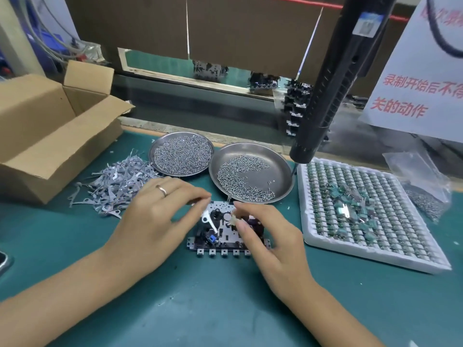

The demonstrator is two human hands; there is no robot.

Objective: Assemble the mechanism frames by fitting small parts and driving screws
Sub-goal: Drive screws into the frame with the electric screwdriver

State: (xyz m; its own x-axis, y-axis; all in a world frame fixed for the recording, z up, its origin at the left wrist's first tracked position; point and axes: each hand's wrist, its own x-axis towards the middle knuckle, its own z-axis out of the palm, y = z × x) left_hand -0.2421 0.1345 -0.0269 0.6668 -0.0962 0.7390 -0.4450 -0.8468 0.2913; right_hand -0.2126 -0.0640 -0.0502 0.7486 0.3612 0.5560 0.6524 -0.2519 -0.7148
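A metal mechanism frame (226, 231) with black and blue parts lies flat on the green mat, its row of small square tabs toward me. A white lever-shaped part (208, 220) sits on its left half. My left hand (155, 221) hovers over the frame's left edge, fingertips curled at the frame's top corner; what it holds is hidden. My right hand (265, 236) pinches a small pale part (232, 220) between thumb and forefinger over the frame's middle. A black electric screwdriver (323, 96) hangs above the right dish.
Two steel dishes of screws (181, 154) (250, 179) stand behind the frame. A heap of grey metal levers (112, 189) lies left, next to an open cardboard box (50, 136). A white tray of small green parts (363, 209) sits right, and a plastic bag (421, 179) beyond it.
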